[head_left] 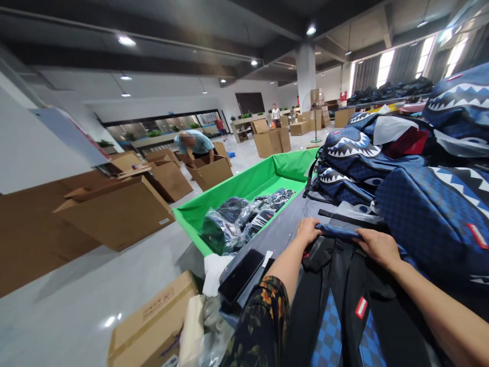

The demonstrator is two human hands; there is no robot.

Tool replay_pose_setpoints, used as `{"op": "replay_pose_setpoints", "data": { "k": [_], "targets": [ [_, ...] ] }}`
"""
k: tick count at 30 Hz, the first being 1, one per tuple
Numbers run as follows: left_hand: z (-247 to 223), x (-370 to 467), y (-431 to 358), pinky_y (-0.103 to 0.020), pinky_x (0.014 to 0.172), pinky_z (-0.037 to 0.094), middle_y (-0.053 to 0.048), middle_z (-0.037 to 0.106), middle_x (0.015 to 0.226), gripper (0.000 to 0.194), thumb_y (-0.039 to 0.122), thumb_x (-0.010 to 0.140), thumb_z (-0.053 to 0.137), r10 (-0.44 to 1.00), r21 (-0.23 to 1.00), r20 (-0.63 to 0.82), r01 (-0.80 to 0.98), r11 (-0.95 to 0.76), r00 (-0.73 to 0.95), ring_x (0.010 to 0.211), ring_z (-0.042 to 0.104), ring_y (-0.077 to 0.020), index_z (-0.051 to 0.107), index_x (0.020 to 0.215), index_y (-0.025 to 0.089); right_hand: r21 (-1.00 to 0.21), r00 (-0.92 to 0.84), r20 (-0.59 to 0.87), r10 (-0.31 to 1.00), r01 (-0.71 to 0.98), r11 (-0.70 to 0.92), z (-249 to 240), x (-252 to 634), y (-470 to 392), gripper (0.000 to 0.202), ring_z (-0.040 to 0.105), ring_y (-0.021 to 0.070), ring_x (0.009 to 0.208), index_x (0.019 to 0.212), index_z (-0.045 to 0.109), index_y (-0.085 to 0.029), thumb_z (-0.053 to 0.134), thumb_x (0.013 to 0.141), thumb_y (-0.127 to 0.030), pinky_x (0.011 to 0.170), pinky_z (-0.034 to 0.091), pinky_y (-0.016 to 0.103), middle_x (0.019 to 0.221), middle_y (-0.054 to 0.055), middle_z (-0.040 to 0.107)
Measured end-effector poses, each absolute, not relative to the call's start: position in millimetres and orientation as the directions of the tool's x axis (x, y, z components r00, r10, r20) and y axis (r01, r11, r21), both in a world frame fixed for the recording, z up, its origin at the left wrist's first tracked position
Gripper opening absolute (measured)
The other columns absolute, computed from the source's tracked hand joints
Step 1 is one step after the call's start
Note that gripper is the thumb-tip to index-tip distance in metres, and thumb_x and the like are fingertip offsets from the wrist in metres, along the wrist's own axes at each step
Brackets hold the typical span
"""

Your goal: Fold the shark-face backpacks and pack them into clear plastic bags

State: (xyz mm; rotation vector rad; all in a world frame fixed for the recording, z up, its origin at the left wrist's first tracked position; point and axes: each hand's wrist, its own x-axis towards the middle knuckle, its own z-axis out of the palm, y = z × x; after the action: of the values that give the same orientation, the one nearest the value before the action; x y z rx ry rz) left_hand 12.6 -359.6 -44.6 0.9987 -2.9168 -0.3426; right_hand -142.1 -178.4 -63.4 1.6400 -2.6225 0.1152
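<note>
A blue-checked backpack [336,316] with black straps lies back-up on the grey table [275,232] in front of me. My left hand [308,230] grips its top edge at the left. My right hand [378,247] holds the same blue top edge at the right. A red tag [360,307] shows on one strap. Both hands are closed on the bag's top.
A pile of blue shark-mouth backpacks [405,168] rises at the right. A green bin [252,183] holds several plastic-wrapped bags [237,221]. A black phone [241,275] lies at the table's left edge. Cardboard boxes [118,211] stand on the floor, and a person [194,145] bends over one.
</note>
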Motion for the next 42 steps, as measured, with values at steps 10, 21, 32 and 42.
{"op": "replay_pose_setpoints", "data": {
  "k": [10,21,32,42],
  "targets": [
    [-50,7,-352,-0.037,0.097,0.052,-0.011,0.078,0.121,0.024,0.036,0.095,0.069,-0.639,0.227,0.004,-0.621,0.75,-0.769,0.118,0.071,-0.0296,0.074,0.114,0.024,0.056,-0.43,0.129,-0.894,-0.897,0.439,-75,-151,-219,0.038,0.072,0.0328,0.104,0.116,0.066,-0.015,0.043,0.106,-0.044,0.075,0.049,0.036,0.113,0.017,0.074],
    [4,47,-333,-0.031,0.123,0.04,-0.01,0.054,0.159,0.062,0.032,0.096,0.07,-0.635,0.445,0.07,-0.546,0.71,-0.769,0.148,0.048,-0.0173,0.048,0.152,0.022,-0.235,-0.26,0.16,-0.952,-0.947,0.219,-41,-131,-103,0.061,0.047,0.0292,0.146,0.159,0.04,-0.026,0.042,0.103,-0.047,0.121,0.042,0.048,0.16,0.011,0.047],
    [-21,205,-173,-0.07,0.129,0.004,-0.009,-0.003,0.177,0.09,0.082,0.08,0.062,-0.261,0.626,-0.156,-0.3,0.72,-0.953,0.16,-0.014,-0.0385,0.036,0.158,0.046,-0.165,-0.082,0.079,-0.994,-0.984,0.069,-88,-122,-124,0.062,0.037,0.0329,0.152,0.157,0.046,-0.029,0.045,0.1,-0.054,0.123,0.036,0.058,0.162,0.018,0.042],
    [-40,108,-214,-0.048,0.103,0.053,-0.015,0.063,0.138,0.056,0.057,0.105,0.038,-0.158,0.112,0.001,-0.157,0.981,-0.987,0.128,0.06,-0.0304,0.054,0.148,0.025,-0.268,0.093,0.454,-0.886,-0.934,-0.235,-32,-105,-73,0.039,0.065,0.0224,0.12,0.134,0.063,-0.026,0.043,0.103,-0.039,0.105,0.054,0.041,0.128,0.009,0.07]
  ]
}}
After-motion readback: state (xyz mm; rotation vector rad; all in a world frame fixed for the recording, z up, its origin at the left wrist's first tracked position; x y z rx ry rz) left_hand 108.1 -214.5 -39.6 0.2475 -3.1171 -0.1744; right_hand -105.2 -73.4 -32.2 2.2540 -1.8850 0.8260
